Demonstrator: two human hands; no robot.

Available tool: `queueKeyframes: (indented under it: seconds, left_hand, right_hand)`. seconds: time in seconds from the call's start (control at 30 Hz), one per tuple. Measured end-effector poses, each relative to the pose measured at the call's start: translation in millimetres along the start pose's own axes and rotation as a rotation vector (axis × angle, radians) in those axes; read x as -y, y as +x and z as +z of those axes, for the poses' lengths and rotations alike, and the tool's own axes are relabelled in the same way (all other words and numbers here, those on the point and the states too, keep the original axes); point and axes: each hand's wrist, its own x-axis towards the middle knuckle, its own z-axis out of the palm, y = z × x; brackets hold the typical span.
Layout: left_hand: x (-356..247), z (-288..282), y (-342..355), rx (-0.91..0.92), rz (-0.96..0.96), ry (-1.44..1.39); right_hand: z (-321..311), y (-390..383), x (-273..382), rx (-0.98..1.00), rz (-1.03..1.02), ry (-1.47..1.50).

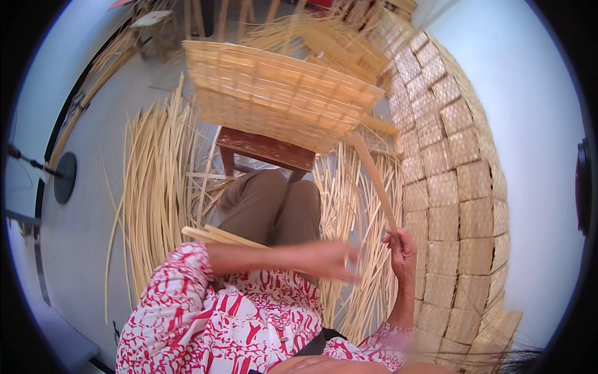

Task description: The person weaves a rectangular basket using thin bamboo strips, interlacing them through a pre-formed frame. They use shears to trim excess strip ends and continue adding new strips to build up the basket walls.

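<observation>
A woven bamboo piece (280,93), basket-like with a bent lower edge, rests tilted on a low reddish-brown wooden stool (268,148) in front of my knees. From its right corner a wide flat bamboo strip (375,181) slants down toward me. My right hand (403,248) has its fingers closed round the near end of that strip. Across my lap reaches my left arm, and my left hand (330,260) is smeared by motion, a short way left of the right hand. Whether it holds anything is unclear. A few cut bamboo strips (215,235) lie on my lap under the left forearm.
Long loose bamboo strips (156,199) cover the floor to my left, and more strips (367,218) lie to my right. Stacked woven bamboo pieces (445,193) line the right wall. A round dark stand base (65,177) and a small stool (154,22) stand at left.
</observation>
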Motion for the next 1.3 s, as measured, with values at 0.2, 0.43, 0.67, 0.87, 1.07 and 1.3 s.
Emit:
queueKeyframes:
  seconds: [0.2, 0.43, 0.67, 0.87, 1.07, 1.3]
  left_hand:
    - [7, -93, -77, -0.836, 0.379, -0.429]
    - [27, -122, -147, -1.141, 0.407, -0.523]
    - [25, -135, -178, -1.035, 0.421, -0.462]
    - [21, -142, -190, -1.037, 0.386, -0.453]
    - [3, -243, -219, -1.392, 0.266, 0.316]
    - [-43, -356, -204, -1.237, 0.097, 0.345]
  right_hand:
    - [27, 58, 64, 0.352, -0.234, -0.169]
    - [26, 91, 69, 0.515, -0.119, -0.181]
    - [23, 79, 58, 0.537, -0.122, -0.181]
    - [-2, 82, 34, 0.218, -0.305, -0.132]
    - [-33, 117, 55, -0.373, -0.342, 0.039]
    - [-50, 232, 41, -0.125, -0.116, 0.364]
